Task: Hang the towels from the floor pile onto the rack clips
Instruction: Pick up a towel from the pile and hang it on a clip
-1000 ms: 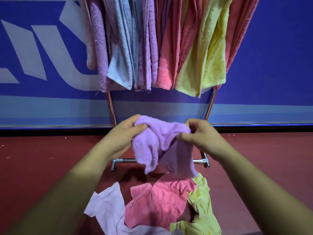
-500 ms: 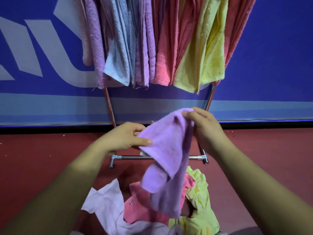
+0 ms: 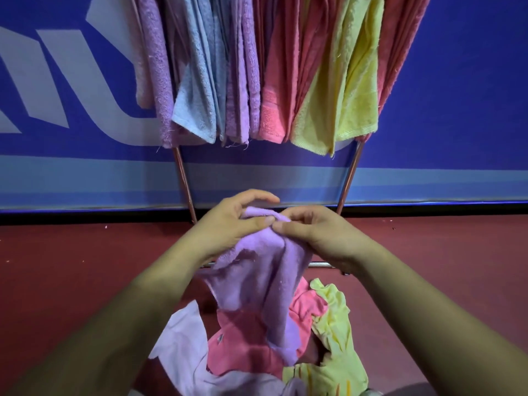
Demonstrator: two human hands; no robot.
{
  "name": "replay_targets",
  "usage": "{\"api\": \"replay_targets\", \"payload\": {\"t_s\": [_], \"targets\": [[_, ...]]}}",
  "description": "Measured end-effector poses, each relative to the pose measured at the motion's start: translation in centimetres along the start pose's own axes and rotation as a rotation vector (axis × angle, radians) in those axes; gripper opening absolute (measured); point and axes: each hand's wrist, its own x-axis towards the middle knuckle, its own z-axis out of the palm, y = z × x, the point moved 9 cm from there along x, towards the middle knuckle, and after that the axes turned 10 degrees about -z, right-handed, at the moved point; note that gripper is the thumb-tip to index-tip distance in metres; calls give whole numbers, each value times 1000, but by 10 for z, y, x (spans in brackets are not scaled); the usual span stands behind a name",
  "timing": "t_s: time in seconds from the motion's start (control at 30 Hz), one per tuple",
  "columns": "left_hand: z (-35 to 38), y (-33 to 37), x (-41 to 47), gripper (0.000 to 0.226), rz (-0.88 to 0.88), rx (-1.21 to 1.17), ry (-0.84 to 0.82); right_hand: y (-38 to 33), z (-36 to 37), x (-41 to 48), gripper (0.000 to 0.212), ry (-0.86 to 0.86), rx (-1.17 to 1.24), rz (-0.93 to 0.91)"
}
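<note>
A lilac towel (image 3: 263, 281) hangs in front of me, held at its top edge by both hands. My left hand (image 3: 228, 224) pinches that edge between thumb and fingers, and my right hand (image 3: 317, 232) pinches it right beside, the thumbs almost touching. Below it on the red floor lies the pile: a pink towel (image 3: 240, 347), a yellow towel (image 3: 334, 352) and a pale lilac-white towel (image 3: 183, 338). The rack (image 3: 184, 178) stands behind, with purple, blue, pink and yellow towels (image 3: 257, 75) hanging from its top. The clips are out of view.
A blue wall banner with white shapes (image 3: 457, 110) runs behind the rack. The rack's copper legs and its low chrome foot bar (image 3: 323, 264) stand just beyond my hands. Red floor (image 3: 71, 267) spreads to both sides.
My hands have come together at the towel's top edge; before, they held it apart with the right hand higher. The towel now hangs lower and bunched under both hands.
</note>
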Motion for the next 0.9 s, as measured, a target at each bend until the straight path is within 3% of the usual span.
{"api": "replay_targets", "payload": {"t_s": [0.1,0.17,0.27,0.33,0.43,0.57,0.7,0.8,0.9], "targets": [[-9,-11,5,27,-108,-78,38,-6,-23,3,28,195,95,-72],[-10,-15,6,17,-134,-78,10,-12,-32,4,18,239,157,-111],[-8,-5,6,15,-32,-62,6,-12,-25,4,6,169,169,-91],[-2,0,4,16,1,-23,-19,-5,-15,5,25,100,201,-41],[1,0,5,13,2,119,-15,-5,-14,5,25,116,89,-69],[-6,-15,10,23,-54,268,-44,-19,-37,4,18,291,-98,-187],[-8,-79,8,34,-298,864,-224,-16,-86,-2,23,569,-193,-173],[-31,-102,9,34,-418,1143,-139,-2,-114,-11,25,736,-239,-106],[-42,-83,14,25,-313,1042,12,-3,-117,-12,28,765,-347,-130]]}}
